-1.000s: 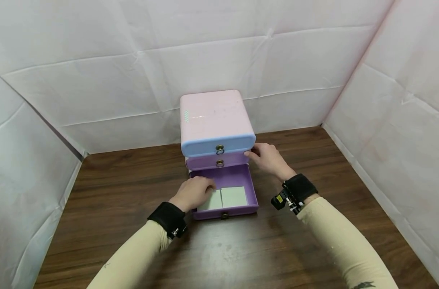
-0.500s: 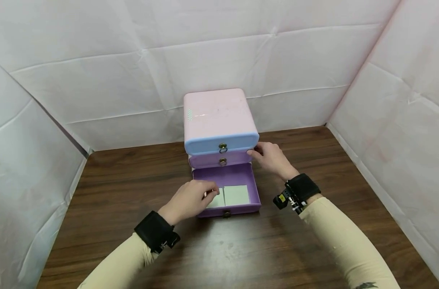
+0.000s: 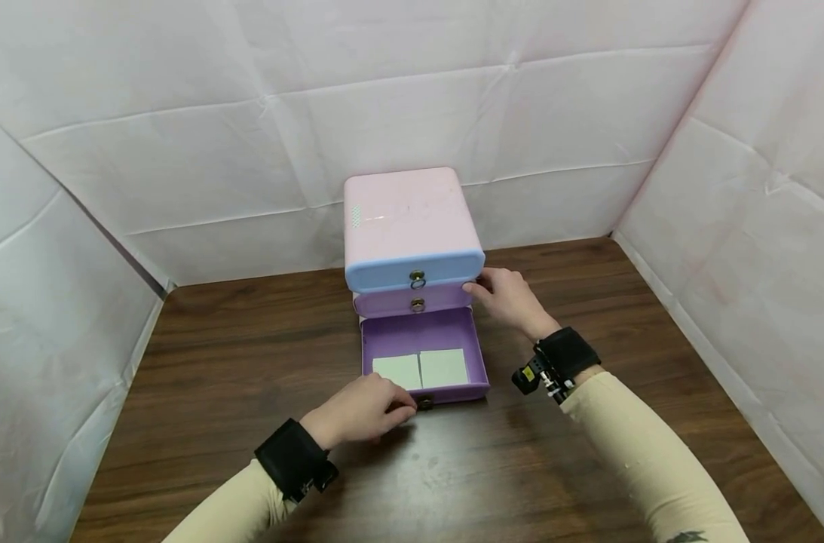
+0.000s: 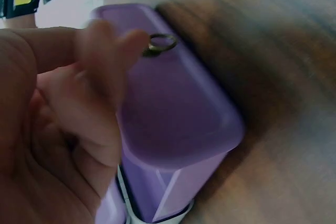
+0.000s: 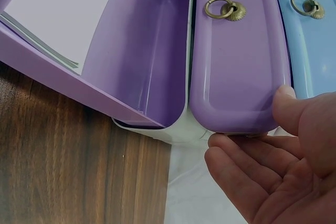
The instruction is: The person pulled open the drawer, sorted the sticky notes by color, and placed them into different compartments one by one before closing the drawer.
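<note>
At open bottom drawer [image 3: 421, 354] front: left hand [image 3: 357, 416] touching ring pull [image 3: 424, 403].

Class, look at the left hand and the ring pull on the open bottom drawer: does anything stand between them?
Nothing visible does. The left hand is right at the ring pull on the bottom drawer front, its fingertips beside it.

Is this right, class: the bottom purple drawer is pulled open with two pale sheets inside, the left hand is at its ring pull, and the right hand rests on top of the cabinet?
One detail is wrong. The head view shows the right hand against the cabinet's right side, level with the middle drawer, not on top. The bottom purple drawer is open with two pale sheets inside, and the left hand is at its ring pull.
</note>
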